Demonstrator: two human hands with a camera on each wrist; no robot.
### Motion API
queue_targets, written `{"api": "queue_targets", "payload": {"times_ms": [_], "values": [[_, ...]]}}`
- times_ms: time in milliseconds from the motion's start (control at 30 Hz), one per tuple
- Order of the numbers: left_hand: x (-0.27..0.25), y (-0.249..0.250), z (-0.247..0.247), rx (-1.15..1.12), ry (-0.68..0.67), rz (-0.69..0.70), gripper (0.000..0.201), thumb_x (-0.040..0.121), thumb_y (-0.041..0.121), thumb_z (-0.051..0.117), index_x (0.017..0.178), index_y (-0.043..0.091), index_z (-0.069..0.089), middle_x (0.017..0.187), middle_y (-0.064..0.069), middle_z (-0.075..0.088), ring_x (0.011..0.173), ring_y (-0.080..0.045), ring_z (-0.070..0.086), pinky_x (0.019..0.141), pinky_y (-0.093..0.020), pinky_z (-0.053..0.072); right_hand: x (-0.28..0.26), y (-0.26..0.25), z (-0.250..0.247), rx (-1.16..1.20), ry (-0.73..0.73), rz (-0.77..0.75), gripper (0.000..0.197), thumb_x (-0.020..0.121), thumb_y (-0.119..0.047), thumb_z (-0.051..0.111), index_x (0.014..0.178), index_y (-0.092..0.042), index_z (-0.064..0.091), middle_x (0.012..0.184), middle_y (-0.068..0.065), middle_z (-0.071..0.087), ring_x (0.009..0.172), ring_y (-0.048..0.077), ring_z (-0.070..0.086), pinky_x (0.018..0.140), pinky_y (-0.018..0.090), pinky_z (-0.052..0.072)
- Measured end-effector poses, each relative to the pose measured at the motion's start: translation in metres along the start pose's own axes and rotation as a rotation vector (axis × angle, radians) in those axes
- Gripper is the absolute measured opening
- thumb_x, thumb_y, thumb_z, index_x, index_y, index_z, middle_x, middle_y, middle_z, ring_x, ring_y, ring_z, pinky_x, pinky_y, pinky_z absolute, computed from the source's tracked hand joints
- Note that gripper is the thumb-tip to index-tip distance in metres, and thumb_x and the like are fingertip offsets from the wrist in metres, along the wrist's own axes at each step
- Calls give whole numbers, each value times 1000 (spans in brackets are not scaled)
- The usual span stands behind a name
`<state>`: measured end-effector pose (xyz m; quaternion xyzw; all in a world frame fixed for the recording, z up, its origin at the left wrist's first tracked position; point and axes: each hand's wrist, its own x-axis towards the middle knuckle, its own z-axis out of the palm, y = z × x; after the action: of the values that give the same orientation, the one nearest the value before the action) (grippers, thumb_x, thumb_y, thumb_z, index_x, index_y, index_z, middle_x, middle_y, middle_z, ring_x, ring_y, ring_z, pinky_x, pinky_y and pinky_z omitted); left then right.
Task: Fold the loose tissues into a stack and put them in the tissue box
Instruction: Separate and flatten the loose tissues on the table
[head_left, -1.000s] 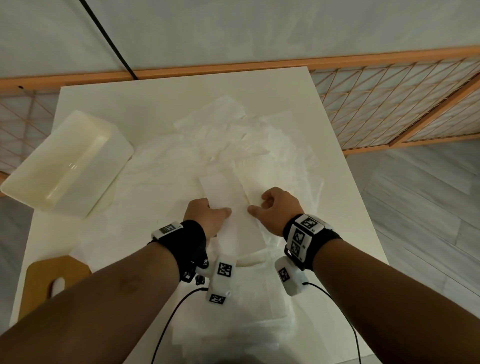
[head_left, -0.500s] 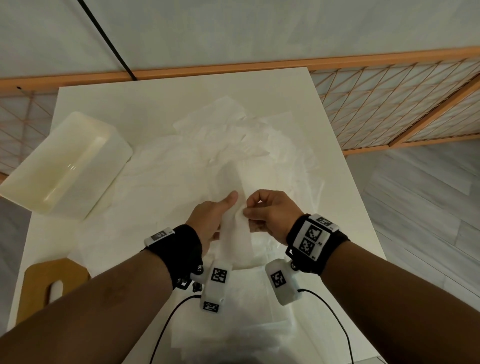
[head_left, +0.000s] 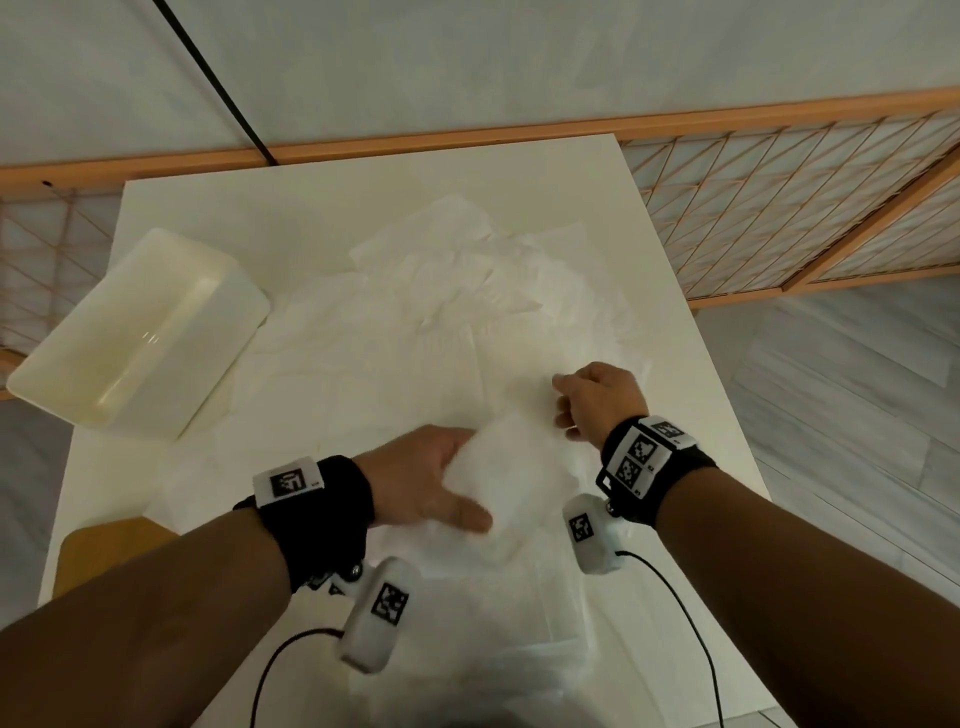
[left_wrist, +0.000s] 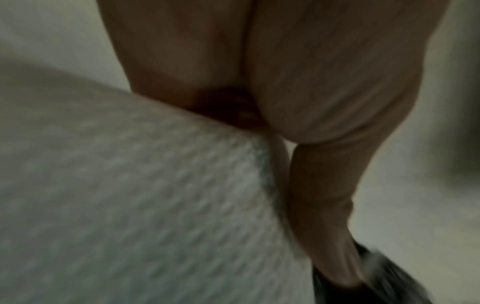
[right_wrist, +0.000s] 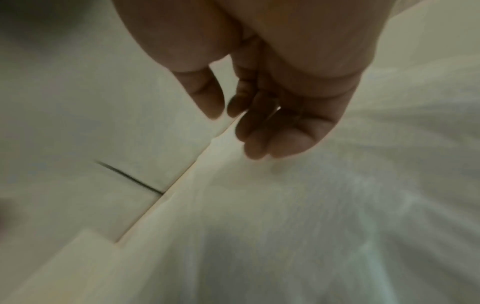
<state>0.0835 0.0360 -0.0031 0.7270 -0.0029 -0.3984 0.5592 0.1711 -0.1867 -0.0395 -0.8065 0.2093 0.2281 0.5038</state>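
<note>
Loose white tissues (head_left: 441, 312) lie spread over the middle of the white table (head_left: 363, 182). My left hand (head_left: 457, 483) holds a folded tissue (head_left: 514, 467) just above them, thumb on top and fingers underneath. The left wrist view shows that textured tissue (left_wrist: 130, 195) pinched at its edge under my thumb (left_wrist: 324, 185). My right hand (head_left: 592, 400) hovers to the right of it with fingers loosely curled; in the right wrist view the right hand (right_wrist: 233, 123) holds nothing above the tissues (right_wrist: 311, 205). The cream tissue box (head_left: 130, 332) lies open at the table's left edge. More flat tissues (head_left: 493, 639) lie near the front edge.
A wooden lattice railing (head_left: 779, 208) runs behind and to the right of the table. A wooden piece (head_left: 104, 551) shows at the lower left. A black cable (head_left: 218, 83) crosses the wall. Grey floor lies past the right table edge.
Both hands were pinching and folding the tissue together. My right hand has let go and moved right; my left hand now holds the folded tissue alone, nearer to me.
</note>
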Motion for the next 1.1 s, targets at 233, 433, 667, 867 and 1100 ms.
{"api": "queue_targets", "payload": {"times_ms": [233, 433, 667, 867, 1100], "values": [[-4, 3, 44, 538, -405, -70, 42, 74, 24, 91, 108, 22, 67, 107, 5, 73, 96, -17, 69, 78, -27, 54, 20, 10, 4, -367, 55, -97, 26, 88, -36, 77, 104, -22, 62, 94, -7, 64, 90, 17, 64, 84, 32, 55], [4, -38, 62, 745, -135, -231, 73, 75, 36, 90, 135, 20, 50, 135, -4, 58, 117, -27, 58, 87, -30, 46, 21, 8, 12, -441, 62, -79, 24, 87, -38, 78, 96, -19, 66, 93, -6, 66, 89, 18, 65, 83, 32, 56], [-1, -45, 56, 685, 15, -248, 74, 73, 42, 89, 135, 22, 54, 134, 3, 59, 120, -18, 56, 98, -30, 47, 22, 8, 8, -399, 76, -63, 20, 88, -35, 77, 96, -20, 64, 94, -3, 67, 88, 19, 65, 78, 31, 54], [-6, -37, 60, 854, 78, -263, 69, 72, 67, 78, 123, 28, 50, 121, 7, 60, 107, -19, 57, 81, -31, 41, 26, 6, 12, -386, 68, -57, 18, 86, -34, 80, 91, -21, 68, 92, -3, 69, 88, 19, 67, 84, 33, 58], [4, -22, 36, 774, 355, -30, 58, 82, 69, 66, 114, 24, 52, 112, 9, 53, 102, -15, 53, 87, -31, 45, 22, 2, 11, -366, 72, -82, 19, 92, -28, 70, 77, -20, 62, 80, -2, 67, 73, 16, 61, 69, 29, 52]]}}
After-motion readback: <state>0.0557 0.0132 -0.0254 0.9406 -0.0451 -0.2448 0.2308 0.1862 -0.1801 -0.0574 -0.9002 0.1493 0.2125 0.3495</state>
